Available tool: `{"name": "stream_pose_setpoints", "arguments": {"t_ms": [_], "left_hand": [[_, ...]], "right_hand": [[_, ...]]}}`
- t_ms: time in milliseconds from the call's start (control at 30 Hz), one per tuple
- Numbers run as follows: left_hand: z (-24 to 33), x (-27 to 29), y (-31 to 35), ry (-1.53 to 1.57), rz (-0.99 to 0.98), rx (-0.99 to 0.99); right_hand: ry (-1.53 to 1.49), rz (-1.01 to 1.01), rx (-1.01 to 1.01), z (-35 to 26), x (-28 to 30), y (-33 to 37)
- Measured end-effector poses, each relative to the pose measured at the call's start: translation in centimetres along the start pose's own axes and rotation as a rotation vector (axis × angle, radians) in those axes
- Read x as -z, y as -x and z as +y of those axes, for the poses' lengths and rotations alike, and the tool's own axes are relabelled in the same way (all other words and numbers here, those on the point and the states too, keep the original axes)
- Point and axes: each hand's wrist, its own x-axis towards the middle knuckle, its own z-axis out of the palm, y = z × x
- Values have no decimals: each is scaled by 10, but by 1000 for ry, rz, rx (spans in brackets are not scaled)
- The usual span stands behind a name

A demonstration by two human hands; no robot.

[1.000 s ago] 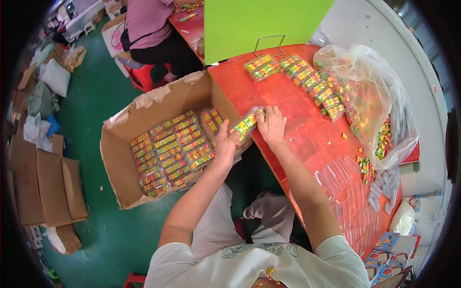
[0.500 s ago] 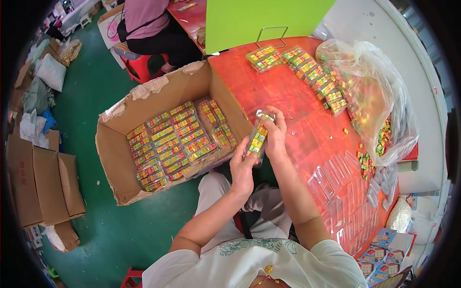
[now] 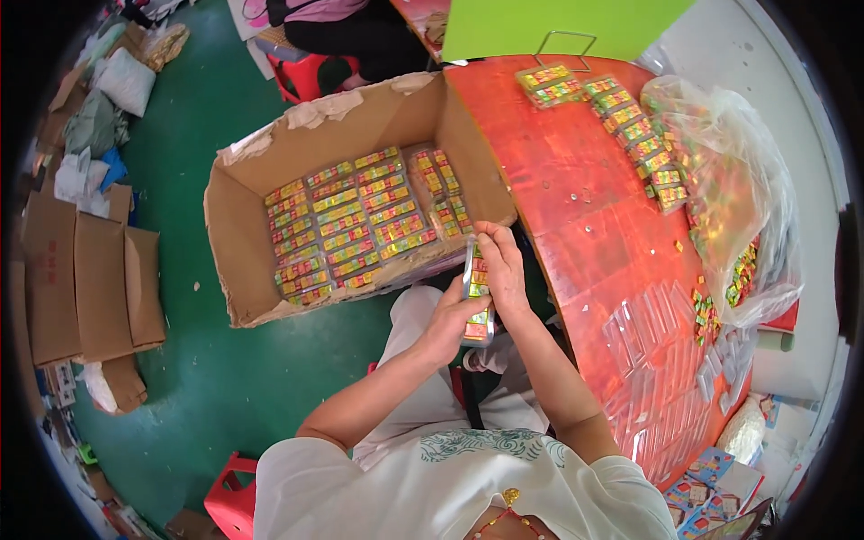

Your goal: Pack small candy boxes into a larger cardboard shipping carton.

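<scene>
Between my two hands is a narrow clear plastic blister pack filled with small red, yellow and green pieces. My left hand is closed round its side, thumb across the front. At the upper end my right hand grips the same pack with its fingertips. The pack is held over my lap, beside the near right corner of a large open cardboard box. Rows of filled packs lie inside that box, several of them turned the other way at its right end.
On the red table, filled packs stand in a line near a clear bag of small pieces. Loose pieces and clear plastic trays lie nearer. A green board stands behind; a person sits beyond the box.
My hands have moved down toward my lap with the pack, which is now more upright. The whole view has shifted, so the box and table appear farther right.
</scene>
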Motion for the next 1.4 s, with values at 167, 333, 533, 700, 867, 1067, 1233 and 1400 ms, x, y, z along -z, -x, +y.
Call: {"name": "stream_pose_setpoints", "arguments": {"t_ms": [167, 333, 533, 700, 867, 1067, 1233, 1400], "left_hand": [[-3, 7, 12, 84, 48, -39], [11, 20, -5, -17, 68, -183], [90, 56, -35, -58, 90, -148], [128, 164, -126, -464, 97, -33], [89, 241, -191, -1038, 75, 25], [49, 271, -233, -1237, -41, 179], [43, 275, -242, -1174, -146, 163], [45, 256, -243, -1362, -170, 230]], "right_hand": [[41, -96, -14, -1, -13, 6], [-185, -145, -161, -16, -28, -13], [-2, -214, 99, -41, -18, -63], [684, 28, 438, -35, 28, -89], [976, -16, 337, -11, 37, -90], [1029, -76, 328, -13, 32, -91], [1016, -66, 337, -18, 34, -95], [1035, -69, 348, -15, 32, -95]]}}
